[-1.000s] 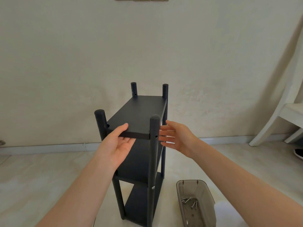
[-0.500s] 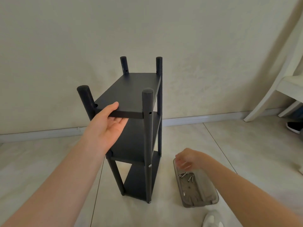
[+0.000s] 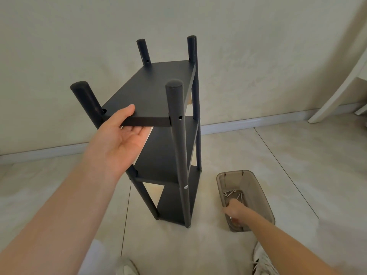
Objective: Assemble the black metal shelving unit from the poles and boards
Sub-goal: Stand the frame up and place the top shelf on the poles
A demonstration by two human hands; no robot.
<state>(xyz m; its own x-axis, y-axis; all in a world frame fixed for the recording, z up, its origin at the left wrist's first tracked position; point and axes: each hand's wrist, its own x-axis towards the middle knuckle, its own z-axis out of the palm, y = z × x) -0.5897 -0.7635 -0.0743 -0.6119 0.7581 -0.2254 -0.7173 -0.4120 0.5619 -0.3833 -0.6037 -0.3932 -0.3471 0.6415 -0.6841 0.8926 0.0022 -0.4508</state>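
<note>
Black shelving unit [image 3: 164,155] stood upright on the floor [image 3: 288,159], its 4 poles [image 3: 177,139] vertical, top board [image 3: 151,90] lengthwise toward the wall [image 3: 59,46]; left hand [image 3: 121,139] pinched its near edge, thumb above, fingers beneath; right hand [image 3: 234,211] was inside a screw tray [image 3: 234,172], finger state impossible to tell.

Home room, tiled floor [image 3: 297,155], white chair [image 3: 341,90]

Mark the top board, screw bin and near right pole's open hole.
top board [image 3: 155,90], head view, its upper face.
screw bin [image 3: 233,172], head view, its far rim.
open hole [image 3: 180,117], head view, hole centre.
</note>
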